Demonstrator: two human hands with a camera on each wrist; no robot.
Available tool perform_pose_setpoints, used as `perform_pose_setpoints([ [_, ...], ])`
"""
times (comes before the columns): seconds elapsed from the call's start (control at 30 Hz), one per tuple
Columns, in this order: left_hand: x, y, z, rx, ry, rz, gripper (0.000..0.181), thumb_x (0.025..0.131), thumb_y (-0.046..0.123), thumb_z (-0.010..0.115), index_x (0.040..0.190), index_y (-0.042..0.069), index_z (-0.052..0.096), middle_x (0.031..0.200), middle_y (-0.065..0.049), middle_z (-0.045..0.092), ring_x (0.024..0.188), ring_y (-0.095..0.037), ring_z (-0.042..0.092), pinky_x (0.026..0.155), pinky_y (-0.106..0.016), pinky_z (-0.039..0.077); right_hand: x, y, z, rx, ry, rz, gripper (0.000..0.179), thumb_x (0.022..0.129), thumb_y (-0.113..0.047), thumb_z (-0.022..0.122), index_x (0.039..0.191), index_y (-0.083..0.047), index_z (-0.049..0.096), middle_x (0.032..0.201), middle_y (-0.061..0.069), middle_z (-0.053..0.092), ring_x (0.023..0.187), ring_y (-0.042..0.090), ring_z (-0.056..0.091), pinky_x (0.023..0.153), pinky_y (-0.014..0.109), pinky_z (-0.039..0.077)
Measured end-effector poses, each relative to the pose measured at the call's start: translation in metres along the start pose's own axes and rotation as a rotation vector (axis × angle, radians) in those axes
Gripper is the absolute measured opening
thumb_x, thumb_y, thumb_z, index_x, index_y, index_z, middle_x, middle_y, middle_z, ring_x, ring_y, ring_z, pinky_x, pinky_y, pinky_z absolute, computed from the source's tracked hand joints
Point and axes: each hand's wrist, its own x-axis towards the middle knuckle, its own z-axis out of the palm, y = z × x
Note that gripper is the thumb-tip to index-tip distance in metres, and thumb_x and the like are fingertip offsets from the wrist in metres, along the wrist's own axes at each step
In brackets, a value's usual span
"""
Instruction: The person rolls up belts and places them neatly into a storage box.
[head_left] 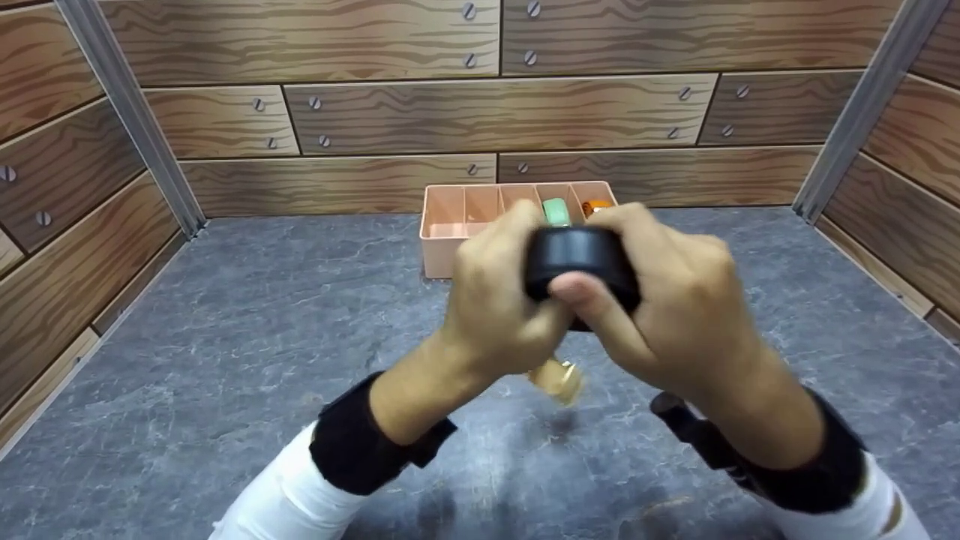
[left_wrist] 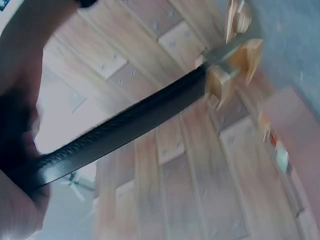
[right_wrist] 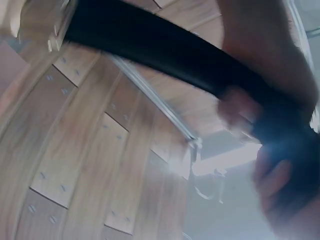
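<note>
Both hands are raised over the tabletop around a black leather belt (head_left: 576,251), which bends over between them. My left hand (head_left: 491,300) grips it from the left. From the other side my right hand (head_left: 679,300) holds it, the thumb lying across the near face. A gold-coloured buckle (head_left: 556,381) hangs below the hands, blurred. In the left wrist view the strap (left_wrist: 130,125) runs from the hands to the buckle's gold metal parts (left_wrist: 220,82). The right wrist view shows the dark strap (right_wrist: 150,45) blurred, with fingers wrapped about it.
Behind the hands stands a pink compartment box (head_left: 439,255). A green rolled item (head_left: 556,211) and an orange item (head_left: 597,205) sit in its right-hand compartments. Wood-patterned walls (head_left: 495,112) enclose the grey marbled tabletop (head_left: 300,315) at the back and both sides.
</note>
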Motion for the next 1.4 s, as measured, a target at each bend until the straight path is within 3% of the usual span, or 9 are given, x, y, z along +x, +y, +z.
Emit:
perform_pose_setpoints([
  [0.1,0.002,-0.001,-0.004,0.149,-0.147,0.075,0.023,0.069,0.011,0.062,0.087,0.002,0.051,0.073,-0.005,0.050,0.061,-0.014,0.048,0.052,-0.026,0.043,0.000,0.005,-0.009,-0.097,-0.161,-0.043,0.055,0.094,-0.056,0.060,0.096,-0.001,0.061,0.066,0.004,0.060,0.050,0.014,0.053,0.042,0.031,0.043],
  [0.17,0.003,-0.001,-0.007,0.195,-0.200,0.105,0.024,0.068,0.010,0.062,0.088,0.002,0.051,0.074,-0.005,0.050,0.061,-0.015,0.047,0.051,-0.026,0.043,0.000,0.007,-0.009,-0.120,-0.195,-0.060,0.055,0.093,-0.057,0.059,0.094,-0.002,0.061,0.064,0.003,0.058,0.049,0.014,0.052,0.042,0.030,0.041],
  [0.47,0.006,-0.003,-0.011,0.215,-0.194,0.141,0.027,0.067,0.012,0.062,0.088,0.003,0.050,0.074,-0.005,0.050,0.060,-0.015,0.047,0.050,-0.025,0.042,0.001,0.006,0.001,-0.055,-0.065,-0.097,0.062,0.095,-0.060,0.054,0.090,0.000,0.062,0.066,0.005,0.058,0.051,0.017,0.054,0.042,0.035,0.044],
  [0.67,0.007,-0.002,-0.006,0.158,-0.101,0.105,0.026,0.064,0.012,0.063,0.087,0.004,0.053,0.074,-0.004,0.054,0.063,-0.014,0.050,0.054,-0.025,0.044,-0.001,0.007,0.004,-0.102,0.057,-0.123,0.066,0.092,-0.063,0.056,0.087,0.002,0.065,0.068,0.007,0.061,0.048,0.021,0.053,0.039,0.039,0.041],
  [0.87,0.000,0.004,0.009,-0.100,0.105,-0.142,0.023,0.076,0.016,0.071,0.085,0.002,0.055,0.072,-0.005,0.059,0.064,-0.013,0.054,0.059,-0.025,0.047,0.000,0.005,0.013,-0.055,0.267,0.016,0.071,0.090,-0.068,0.056,0.084,0.001,0.069,0.069,0.008,0.066,0.043,0.024,0.052,0.039,0.042,0.040],
  [0.97,-0.002,0.005,0.013,-0.225,0.150,-0.190,0.022,0.079,0.011,0.069,0.085,-0.001,0.051,0.070,-0.007,0.056,0.062,-0.014,0.053,0.056,-0.026,0.048,0.001,-0.001,0.017,-0.006,0.297,0.097,0.071,0.091,-0.068,0.054,0.083,0.001,0.069,0.067,0.007,0.066,0.044,0.021,0.054,0.040,0.039,0.039],
  [1.03,-0.001,0.003,0.011,-0.188,0.120,-0.155,0.019,0.077,0.009,0.064,0.084,-0.001,0.050,0.070,-0.007,0.054,0.061,-0.015,0.051,0.056,-0.027,0.046,0.001,-0.002,0.016,-0.029,0.233,0.100,0.070,0.093,-0.066,0.052,0.084,0.002,0.066,0.066,0.007,0.064,0.044,0.020,0.053,0.039,0.037,0.039],
  [1.2,0.004,-0.002,0.001,0.107,-0.053,0.071,0.014,0.075,0.009,0.056,0.086,0.001,0.050,0.074,-0.007,0.050,0.063,-0.018,0.047,0.059,-0.029,0.043,0.001,0.000,0.007,-0.192,0.043,-0.017,0.069,0.095,-0.065,0.049,0.084,0.002,0.062,0.061,0.008,0.057,0.043,0.021,0.051,0.035,0.037,0.040],
  [1.4,0.006,-0.002,-0.004,0.195,-0.101,0.136,0.015,0.075,0.007,0.056,0.088,0.001,0.051,0.076,-0.007,0.050,0.066,-0.020,0.047,0.061,-0.029,0.043,-0.001,0.004,0.013,-0.199,0.077,-0.059,0.074,0.094,-0.068,0.046,0.082,0.003,0.061,0.059,0.008,0.054,0.041,0.022,0.048,0.034,0.039,0.040],
])
